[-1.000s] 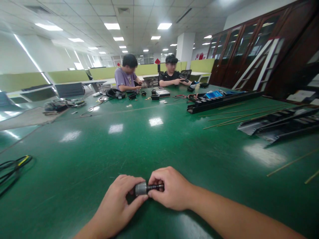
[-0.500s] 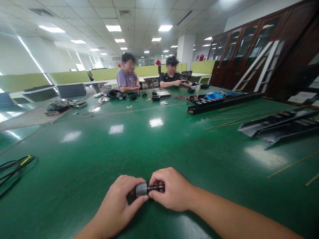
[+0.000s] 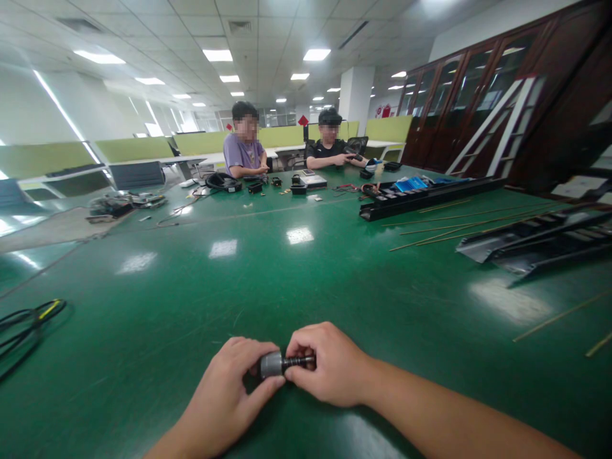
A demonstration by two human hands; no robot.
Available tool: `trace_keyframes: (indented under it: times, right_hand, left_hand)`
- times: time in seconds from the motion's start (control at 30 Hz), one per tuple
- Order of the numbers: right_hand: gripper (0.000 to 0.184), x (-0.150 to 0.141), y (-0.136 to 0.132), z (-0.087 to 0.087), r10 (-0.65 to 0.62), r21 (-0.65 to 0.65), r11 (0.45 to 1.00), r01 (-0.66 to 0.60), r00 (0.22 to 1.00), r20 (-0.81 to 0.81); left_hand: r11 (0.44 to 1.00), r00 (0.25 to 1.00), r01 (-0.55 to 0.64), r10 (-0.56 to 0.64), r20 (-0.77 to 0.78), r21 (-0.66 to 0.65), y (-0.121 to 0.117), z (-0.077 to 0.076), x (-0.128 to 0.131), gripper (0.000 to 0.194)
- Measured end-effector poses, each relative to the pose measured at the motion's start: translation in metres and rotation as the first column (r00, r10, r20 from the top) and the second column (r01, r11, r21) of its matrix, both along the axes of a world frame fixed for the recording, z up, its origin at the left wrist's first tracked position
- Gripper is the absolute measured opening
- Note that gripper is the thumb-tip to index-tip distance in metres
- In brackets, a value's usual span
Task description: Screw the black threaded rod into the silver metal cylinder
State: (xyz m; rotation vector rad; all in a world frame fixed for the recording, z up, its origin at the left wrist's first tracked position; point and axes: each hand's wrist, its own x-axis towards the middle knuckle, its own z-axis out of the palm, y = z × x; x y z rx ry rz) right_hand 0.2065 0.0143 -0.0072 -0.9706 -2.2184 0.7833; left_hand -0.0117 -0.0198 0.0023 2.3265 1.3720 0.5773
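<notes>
Cylinder [image 3: 271,364] of gray metal, just one, is at the near side of the green table [image 3: 268,287], its right end meeting one black ribbed shaft [image 3: 292,361]. Left hand [image 3: 227,386] pinches the cylinder between thumb and fingers; right hand [image 3: 335,366] pinches the shaft. One coiled cable [image 3: 29,311] lies far left, two metal channels [image 3: 540,245] lie right, and two people [image 3: 241,153] sit opposite.

Lit ceiling panels shine above yellow-green partitions [image 3: 389,131], dark wooden cabinets [image 3: 444,105] and a green table [image 3: 268,274].
</notes>
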Motion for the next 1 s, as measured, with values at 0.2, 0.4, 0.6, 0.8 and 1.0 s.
trace_keyframes:
  times: [0.2,0.4,0.6,0.8,1.0]
  right_hand:
    - [0.007,-0.0001,-0.0006,0.0015,0.003,-0.02,1.0,-0.003,1.0,-0.001]
    - [0.007,-0.0003,-0.0014,0.0015,0.0,-0.021,1.0,0.0,1.0,-0.006]
    - [0.007,-0.0006,-0.001,0.0005,-0.001,-0.001,1.0,0.001,1.0,0.002]
    - [0.007,-0.0002,-0.0013,0.0006,0.005,-0.008,1.0,-0.005,1.0,0.007]
    - [0.006,-0.0001,-0.0008,-0.0016,0.01,-0.007,1.0,-0.01,1.0,-0.001]
  left_hand:
    - [1.0,1.0,-0.005,0.005,0.004,-0.004,0.0003,-0.0004,-0.0001,0.026]
    - [1.0,1.0,-0.01,0.01,-0.003,-0.014,0.0001,0.001,-0.0004,0.026]
    - [1.0,1.0,-0.007,0.007,-0.003,-0.028,0.0008,0.0005,-0.0009,0.027]
    - [0.999,1.0,-0.013,0.013,0.004,-0.045,0.0012,0.0004,-0.0005,0.026]
    - [0.998,1.0,-0.011,0.011,-0.007,-0.055,0.0015,0.0005,-0.0007,0.026]
